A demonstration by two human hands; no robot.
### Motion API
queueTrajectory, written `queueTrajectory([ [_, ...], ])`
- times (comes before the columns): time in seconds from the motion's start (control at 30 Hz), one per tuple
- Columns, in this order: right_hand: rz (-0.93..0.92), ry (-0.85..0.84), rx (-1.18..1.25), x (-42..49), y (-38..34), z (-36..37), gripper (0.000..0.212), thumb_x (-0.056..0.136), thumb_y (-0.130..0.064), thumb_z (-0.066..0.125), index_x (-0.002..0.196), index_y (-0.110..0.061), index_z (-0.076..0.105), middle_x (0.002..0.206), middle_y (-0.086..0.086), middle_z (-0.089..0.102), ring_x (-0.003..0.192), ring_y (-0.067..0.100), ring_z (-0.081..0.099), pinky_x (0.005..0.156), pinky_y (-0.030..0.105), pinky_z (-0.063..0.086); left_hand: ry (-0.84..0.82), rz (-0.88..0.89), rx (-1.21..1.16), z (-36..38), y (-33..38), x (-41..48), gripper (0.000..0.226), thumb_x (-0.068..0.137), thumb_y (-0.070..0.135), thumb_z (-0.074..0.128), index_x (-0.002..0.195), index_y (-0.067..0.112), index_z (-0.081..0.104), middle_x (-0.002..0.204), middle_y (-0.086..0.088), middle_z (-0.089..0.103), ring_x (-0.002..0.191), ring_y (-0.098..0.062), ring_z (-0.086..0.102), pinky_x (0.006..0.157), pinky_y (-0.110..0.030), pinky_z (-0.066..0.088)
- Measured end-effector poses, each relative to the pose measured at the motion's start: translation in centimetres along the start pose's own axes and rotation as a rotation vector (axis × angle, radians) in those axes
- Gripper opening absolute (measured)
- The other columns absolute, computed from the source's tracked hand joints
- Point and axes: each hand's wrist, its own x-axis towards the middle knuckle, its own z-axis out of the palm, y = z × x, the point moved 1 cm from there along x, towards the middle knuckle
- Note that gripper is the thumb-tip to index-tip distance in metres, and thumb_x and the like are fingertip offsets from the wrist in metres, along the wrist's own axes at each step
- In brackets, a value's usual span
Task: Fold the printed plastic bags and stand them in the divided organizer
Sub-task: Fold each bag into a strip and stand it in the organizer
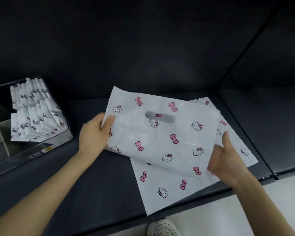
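Dark counter (100, 181) | left hand (94, 133) fingers (110, 120) pinch top bag (160, 138) edge | right hand (226, 162) pinches opposite edge

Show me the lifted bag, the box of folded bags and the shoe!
lifted bag (160, 135), head view, its printed middle.
organizer box (62, 138), head view, its clear near wall.
shoe (163, 229), head view, its toe.

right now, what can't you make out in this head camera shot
Head view:
Pile of flat white printed plastic bags: count hidden under the lifted white printed bag.
Clear divided organizer: left compartments cut off by the left edge.
Left hand: fingers hidden behind the lifted bag.
Right hand: fingers motion-blurred, grip unclear.
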Motion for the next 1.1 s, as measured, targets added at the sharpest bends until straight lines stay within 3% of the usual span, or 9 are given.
queueTrajectory([
  [0.07,0.058,-0.025,-0.081,-0.2,0.6,0.4,0.089,0.087,-0.074,0.026,0.121,0.002,0.057,0.090,0.009,0.073,0.083,0.022,0.071,0.081,0.047,0.043,0.040,-0.030,0.128,-0.1,-0.2,-0.6,0.041,0.099,0.030,0.048,0.061,0.018,0.037,0.051,0.004,0.047,0.049,-0.011,0.044,0.049,-0.031,0.028],
  [0.17,-0.003,0.112,-0.207,0.6,2.7,1.3,0.045,0.085,-0.044,0.064,0.086,0.001,0.064,0.081,0.009,0.068,0.070,0.024,0.065,0.063,0.027,0.047,-0.043,-0.099,0.248,0.6,-1.7,-0.9,0.037,0.099,0.034,0.044,0.069,0.012,0.047,0.057,-0.002,0.058,0.059,-0.021,0.056,0.050,-0.029,0.032],
  [0.23,-0.081,0.245,-0.367,1.7,4.1,1.7,0.040,0.082,-0.030,0.071,0.064,-0.003,0.047,0.064,0.009,0.045,0.059,0.021,0.042,0.056,0.027,0.032,-0.082,-0.154,0.273,0.9,-2.4,-0.8,0.039,0.098,0.039,0.044,0.076,0.008,0.049,0.064,-0.003,0.062,0.066,-0.025,0.057,0.052,-0.029,0.034],
  [0.4,-0.283,0.501,-0.631,2.9,5.1,2.6,0.048,0.089,-0.016,0.060,0.061,-0.016,0.021,0.055,0.001,0.020,0.056,0.018,0.016,0.053,0.032,0.014,-0.147,-0.173,0.141,0.1,-3.6,-1.4,0.023,0.093,0.035,0.058,0.091,0.013,0.055,0.078,0.003,0.062,0.072,-0.015,0.056,0.058,-0.025,0.039],
  [0.73,-0.235,0.572,-0.805,5.1,4.6,2.8,0.045,0.092,-0.026,0.060,0.063,-0.013,0.028,0.052,0.002,0.026,0.051,0.019,0.020,0.046,0.027,0.014,0.014,0.234,0.616,0.5,-4.6,-2.2,0.028,0.083,0.014,0.068,0.105,-0.002,0.061,0.088,-0.021,0.059,0.069,-0.038,0.056,0.058,-0.041,0.047],
  [0.83,-0.241,0.570,-0.825,5.2,4.7,2.7,0.046,0.091,-0.026,0.060,0.062,-0.013,0.027,0.052,0.002,0.027,0.051,0.019,0.020,0.047,0.026,0.014,-0.097,0.478,0.645,1.4,-4.1,-2.9,0.046,0.088,0.035,0.045,0.116,0.005,0.064,0.118,-0.022,0.059,0.103,-0.041,0.058,0.086,-0.048,0.048],
  [0.9,-0.238,0.566,-0.821,5.2,4.8,2.6,0.046,0.092,-0.026,0.059,0.061,-0.014,0.027,0.051,0.002,0.028,0.049,0.019,0.020,0.046,0.026,0.015,-0.277,0.548,0.618,2.4,-4.3,-3.7,0.052,0.095,0.042,0.033,0.128,0.012,0.061,0.139,-0.016,0.051,0.130,-0.034,0.044,0.111,-0.043,0.029],
  [1.0,-0.228,0.565,-0.805,5.5,5.0,2.4,0.044,0.092,-0.026,0.059,0.062,-0.014,0.030,0.050,0.001,0.033,0.047,0.018,0.026,0.045,0.025,0.017,-0.423,0.549,0.656,3.4,-5.0,-4.8,0.056,0.102,0.049,0.017,0.143,0.020,0.042,0.152,-0.009,0.033,0.143,-0.022,0.018,0.117,-0.035,0.006],
  [1.1,-0.219,0.557,-0.835,5.4,5.0,2.4,0.026,0.093,-0.025,0.057,0.075,-0.009,0.048,0.056,0.004,0.044,0.051,0.020,0.035,0.046,0.025,0.023,-0.467,0.520,0.705,3.5,-5.3,-5.0,0.061,0.100,0.058,0.014,0.148,0.025,0.032,0.156,-0.006,0.025,0.146,-0.020,0.011,0.116,-0.040,0.006],
])
